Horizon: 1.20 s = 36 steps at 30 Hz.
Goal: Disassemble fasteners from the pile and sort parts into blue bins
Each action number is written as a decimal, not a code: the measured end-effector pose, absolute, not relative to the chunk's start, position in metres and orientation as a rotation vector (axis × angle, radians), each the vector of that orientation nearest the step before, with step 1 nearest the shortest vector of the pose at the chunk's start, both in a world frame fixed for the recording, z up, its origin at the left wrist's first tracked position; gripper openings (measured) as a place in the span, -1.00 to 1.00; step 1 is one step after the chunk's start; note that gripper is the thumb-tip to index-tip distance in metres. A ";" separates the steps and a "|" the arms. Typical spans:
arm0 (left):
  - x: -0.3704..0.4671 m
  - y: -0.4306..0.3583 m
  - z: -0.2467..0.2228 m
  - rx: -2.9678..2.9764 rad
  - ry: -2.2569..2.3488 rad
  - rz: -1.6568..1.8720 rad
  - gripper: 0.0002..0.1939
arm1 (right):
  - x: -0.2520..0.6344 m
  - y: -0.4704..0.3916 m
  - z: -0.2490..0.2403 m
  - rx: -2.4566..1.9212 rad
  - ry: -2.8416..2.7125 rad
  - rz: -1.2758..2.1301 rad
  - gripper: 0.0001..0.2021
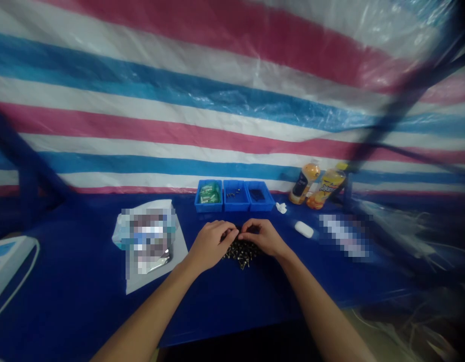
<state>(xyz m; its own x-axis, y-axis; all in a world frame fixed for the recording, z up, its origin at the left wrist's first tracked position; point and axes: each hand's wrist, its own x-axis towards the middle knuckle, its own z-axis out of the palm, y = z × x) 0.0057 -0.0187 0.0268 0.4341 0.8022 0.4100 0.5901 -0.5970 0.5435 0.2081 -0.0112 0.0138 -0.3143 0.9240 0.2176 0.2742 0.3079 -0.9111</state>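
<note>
A pile of small dark and brassy metal pieces [243, 255], perhaps screws, lies on the blue table between my hands. Over its left side, my left hand [212, 243] has its fingers bent and the thumb and fingertips close together. My right hand [265, 237] arches over the right side, thumb and forefinger pinched near the left fingertips. Whatever is in either pinch is too small to make out. Just beyond the hands stand three blue bins: the left bin [208, 208] holds green-and-white packets, the middle bin [237, 206] a few small metal pieces, the right bin [263, 206] something dark.
To the left, blurred-out packages lie on a white sheet [136, 284]. At the right are a white rounded case [303, 230], a crumpled tissue [281, 207] and two drink bottles [300, 186]. A white device [13, 256] with a cable sits at the far left. Striped sheeting [179, 125] hangs behind.
</note>
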 end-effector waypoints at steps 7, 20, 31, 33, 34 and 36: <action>0.007 -0.018 0.026 2.417 1.158 0.873 -0.70 | 0.204 -0.014 0.018 -0.993 -1.800 1.003 -0.82; 0.006 -0.016 0.023 2.406 1.159 0.966 -0.75 | 0.206 -0.016 0.023 -1.017 -1.954 0.815 -0.80; 0.004 -0.020 0.030 2.258 1.166 1.084 -0.71 | 0.220 -0.013 0.017 -0.862 -1.353 1.309 -0.68; 0.004 -0.019 0.030 2.261 1.154 1.079 -0.69 | 0.222 -0.014 0.016 -0.842 -1.255 1.339 -0.64; 0.004 -0.019 0.029 2.266 1.149 1.073 -0.68 | 0.223 -0.014 0.017 -0.835 -1.231 1.349 -0.63; 0.005 -0.020 0.029 2.281 1.140 1.056 -0.68 | 0.222 -0.014 0.018 -0.828 -1.205 1.372 -0.61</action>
<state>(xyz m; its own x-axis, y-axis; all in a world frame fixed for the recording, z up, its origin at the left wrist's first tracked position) 0.0045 -0.0195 0.0289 0.3890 0.8003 0.4563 0.5155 -0.5996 0.6122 0.2222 -0.0143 0.0185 -0.1784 0.9735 0.1433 -0.2680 0.0921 -0.9590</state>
